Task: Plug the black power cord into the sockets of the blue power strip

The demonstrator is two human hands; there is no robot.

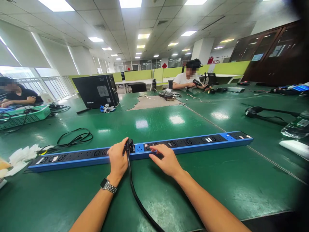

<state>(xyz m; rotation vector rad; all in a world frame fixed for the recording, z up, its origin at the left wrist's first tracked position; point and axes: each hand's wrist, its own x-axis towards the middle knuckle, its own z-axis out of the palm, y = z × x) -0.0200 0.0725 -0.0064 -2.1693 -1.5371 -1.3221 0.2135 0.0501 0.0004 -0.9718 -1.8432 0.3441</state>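
Note:
A long blue and black power strip (198, 144) lies across the green table, with rows of sockets along its top. My left hand (118, 158), wearing a watch (108, 185) on the wrist, is closed around a black power plug (128, 145) at the strip's middle. Whether the plug's pins sit in a socket is hidden. From the plug a thick black cable (135, 191) runs down toward the near table edge. My right hand (167, 158) is at the strip just right of a blue socket (139, 148), its thumb and fingers apart and nothing between them.
Behind the strip's left half lies a coiled black cable (74, 137). Farther back stand a black computer case (96, 91) and a green basket (26, 117). A plastic bottle (297, 125) and headset-like black object (260, 112) are at right. Two people (185, 80) sit across and at left.

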